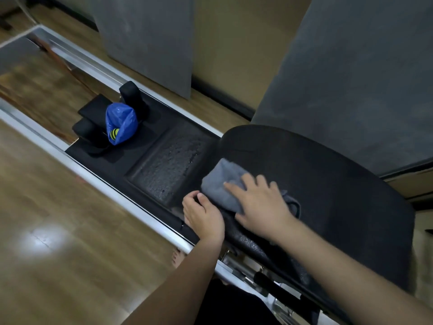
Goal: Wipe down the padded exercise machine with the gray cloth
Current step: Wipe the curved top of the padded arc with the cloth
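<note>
Gray cloth (220,186) is pressed flat against the black curved pad (328,184) by the right hand (262,202), fingers spread. The pad's near edge is gripped by the left hand (203,216), fingers curled.

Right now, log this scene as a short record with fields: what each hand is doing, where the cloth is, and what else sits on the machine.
right hand: right hand flat on the gray cloth, pressing it to the curved black pad
left hand: left hand curled over the near edge of the pad
cloth: bunched, lying on the pad's left end
flat pad: flat pad shows wet-looking speckles
far end: blue bag beside two black posts
floor: wood floor
</note>
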Tool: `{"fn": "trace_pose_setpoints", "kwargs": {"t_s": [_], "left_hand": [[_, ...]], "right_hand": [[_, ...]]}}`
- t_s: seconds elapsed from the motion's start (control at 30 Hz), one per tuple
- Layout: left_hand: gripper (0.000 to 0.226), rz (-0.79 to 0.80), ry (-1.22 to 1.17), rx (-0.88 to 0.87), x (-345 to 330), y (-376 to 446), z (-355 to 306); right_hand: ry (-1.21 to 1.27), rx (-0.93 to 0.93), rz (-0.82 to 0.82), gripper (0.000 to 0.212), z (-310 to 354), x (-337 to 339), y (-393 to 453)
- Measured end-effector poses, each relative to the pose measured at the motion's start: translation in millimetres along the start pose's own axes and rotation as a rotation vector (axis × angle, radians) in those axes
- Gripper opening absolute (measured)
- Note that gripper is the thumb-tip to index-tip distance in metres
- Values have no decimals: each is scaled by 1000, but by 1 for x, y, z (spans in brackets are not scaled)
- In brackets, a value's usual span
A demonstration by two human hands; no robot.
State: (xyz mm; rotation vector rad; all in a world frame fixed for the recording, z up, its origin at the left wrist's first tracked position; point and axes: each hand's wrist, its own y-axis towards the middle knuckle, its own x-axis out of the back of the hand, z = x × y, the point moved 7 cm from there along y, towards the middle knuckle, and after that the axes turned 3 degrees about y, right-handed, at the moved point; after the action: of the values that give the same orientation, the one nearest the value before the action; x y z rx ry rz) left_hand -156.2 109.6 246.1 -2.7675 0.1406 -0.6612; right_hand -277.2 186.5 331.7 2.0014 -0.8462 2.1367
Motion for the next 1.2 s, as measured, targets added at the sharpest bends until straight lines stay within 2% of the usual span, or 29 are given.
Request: {"fn": "trace_pose_setpoints", "kwargs": {"t_s": [0.1,0.2,0.27,0.4,0.5,0.67,0.8,0.9,1.07,1.2], "left_hand": [[20,-15,-104,53,4,3,11],[11,4,-121,57,3,4,14],[19,19,-88,37,2,5,14],[26,46,-33,47,1,1,12],[30,40,-40,34,1,-1,12],[33,-4,-84,115,2,-1,15],[35,-20,-162,220,5,9,23],[32,-1,-173,287,5,24,34],[31,3,-74,297,3,33,32],[28,52,-52,306,1,37,35]], "right_hand": [[50,92,43,75,16,-4,-11],[82,95,50,75,-15,5,11],[60,28,14,72,-51,13,37],[63,-254,-50,66,-138,31,91],[34,-361,-92,64,-159,33,100],[-68,-66,-56,69,-77,26,62],[-41,187,23,78,4,8,2],[15,236,86,79,18,-1,-11],[33,67,49,72,-38,10,47],[56,-261,-21,67,-121,29,113]]}}
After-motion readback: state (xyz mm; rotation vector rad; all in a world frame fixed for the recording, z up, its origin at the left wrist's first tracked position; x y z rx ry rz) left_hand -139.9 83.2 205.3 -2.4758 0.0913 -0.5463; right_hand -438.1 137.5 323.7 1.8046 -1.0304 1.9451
